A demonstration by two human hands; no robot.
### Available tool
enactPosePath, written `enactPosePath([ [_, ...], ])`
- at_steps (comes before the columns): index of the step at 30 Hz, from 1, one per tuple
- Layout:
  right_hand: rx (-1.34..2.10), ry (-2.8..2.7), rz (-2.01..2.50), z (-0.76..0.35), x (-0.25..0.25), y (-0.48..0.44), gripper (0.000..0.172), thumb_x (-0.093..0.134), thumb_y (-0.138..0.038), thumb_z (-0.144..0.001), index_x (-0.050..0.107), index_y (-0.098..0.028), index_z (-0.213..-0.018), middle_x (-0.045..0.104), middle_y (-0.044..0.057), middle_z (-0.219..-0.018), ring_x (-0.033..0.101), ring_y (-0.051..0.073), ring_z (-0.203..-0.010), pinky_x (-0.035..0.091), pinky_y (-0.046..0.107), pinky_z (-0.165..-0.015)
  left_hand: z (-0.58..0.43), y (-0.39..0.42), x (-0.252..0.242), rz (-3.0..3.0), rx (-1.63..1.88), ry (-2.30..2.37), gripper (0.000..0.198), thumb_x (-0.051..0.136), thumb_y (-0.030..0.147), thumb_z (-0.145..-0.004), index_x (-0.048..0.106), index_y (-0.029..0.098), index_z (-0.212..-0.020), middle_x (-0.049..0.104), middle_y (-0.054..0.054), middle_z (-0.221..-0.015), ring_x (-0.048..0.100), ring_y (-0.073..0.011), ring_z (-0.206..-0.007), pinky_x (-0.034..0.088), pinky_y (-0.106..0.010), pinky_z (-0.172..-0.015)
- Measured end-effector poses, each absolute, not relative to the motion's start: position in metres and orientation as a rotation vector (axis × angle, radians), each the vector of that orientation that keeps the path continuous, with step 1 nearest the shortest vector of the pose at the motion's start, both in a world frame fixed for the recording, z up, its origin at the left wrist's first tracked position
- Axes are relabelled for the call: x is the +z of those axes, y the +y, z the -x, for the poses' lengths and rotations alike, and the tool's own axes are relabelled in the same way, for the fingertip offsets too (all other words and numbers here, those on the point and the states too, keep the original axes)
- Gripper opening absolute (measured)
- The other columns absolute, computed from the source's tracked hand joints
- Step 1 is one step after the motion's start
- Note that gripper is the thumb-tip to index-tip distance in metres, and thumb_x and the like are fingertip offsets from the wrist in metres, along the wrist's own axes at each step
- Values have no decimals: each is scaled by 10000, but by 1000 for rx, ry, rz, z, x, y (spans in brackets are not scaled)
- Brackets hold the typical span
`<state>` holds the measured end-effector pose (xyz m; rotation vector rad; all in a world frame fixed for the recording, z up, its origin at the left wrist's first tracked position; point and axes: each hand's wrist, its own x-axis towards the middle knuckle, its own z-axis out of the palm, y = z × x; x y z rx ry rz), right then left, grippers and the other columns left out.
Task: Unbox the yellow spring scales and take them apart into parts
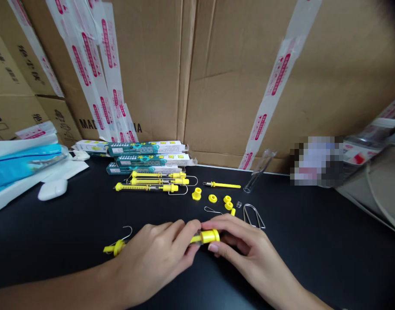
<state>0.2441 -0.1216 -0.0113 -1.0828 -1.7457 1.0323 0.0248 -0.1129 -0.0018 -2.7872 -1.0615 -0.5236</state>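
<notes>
Both hands hold one yellow spring scale [207,236] low over the black table [313,241]. My left hand [158,254] wraps round its body, and the yellow end with a wire hook [118,245] sticks out to the left. My right hand [239,245] pinches the yellow cap at the right end. Just beyond my hands lie loose yellow caps [213,198], a small spring [238,204], a wire hook [213,210], a wire bail [253,215], a yellow rod [223,185] and a clear tube [257,174].
Three assembled yellow scales [152,181] lie in a row further back, in front of teal-and-white boxes [145,154]. A white mouse [53,189] and blue-and-white packaging [19,163] sit at left. Cardboard cartons [216,77] wall the back. A grey object [371,181] stands at right.
</notes>
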Motion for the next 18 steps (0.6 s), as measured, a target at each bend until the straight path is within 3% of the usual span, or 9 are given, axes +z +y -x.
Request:
enactPosePath([
  [5, 994, -1691, 1083, -249, -16, -120, 168, 667, -248, -904, 765, -292, -1032, 700, 55, -1102, 699, 210, -1034, 615, 266, -823, -23, -112, 0, 2710, -424, -1020, 317, 505, 219, -990, 481, 264, -1303, 645, 38, -794, 701, -201, -599, 435, -291, -418],
  [11, 1181, -1486, 949, -248, -13, -118, 57, 726, -270, -876, 720, -255, -930, 694, 35, -1052, 737, 183, -922, 617, 283, -856, -23, -111, 5, 2735, -301, -1068, 265, 496, 198, -987, 563, 283, -1230, 609, 32, -787, 687, -185, -604, 405, -268, -423],
  [15, 1252, -1429, 893, -245, -9, -120, 89, 763, -297, -852, 706, -240, -889, 697, 30, -1048, 748, 188, -920, 622, 286, -854, -22, -111, 3, 2744, -336, -1068, 264, 517, 200, -980, 565, 292, -1224, 592, 37, -778, 678, -183, -600, 402, -272, -432],
  [18, 1206, -1472, 955, -246, -12, -119, 176, 757, -339, -857, 694, -236, -986, 707, 50, -1038, 750, 206, -913, 634, 304, -832, -21, -111, 1, 2741, -353, -1057, 259, 512, 195, -979, 574, 284, -1213, 604, 33, -790, 680, -183, -601, 395, -273, -429],
])
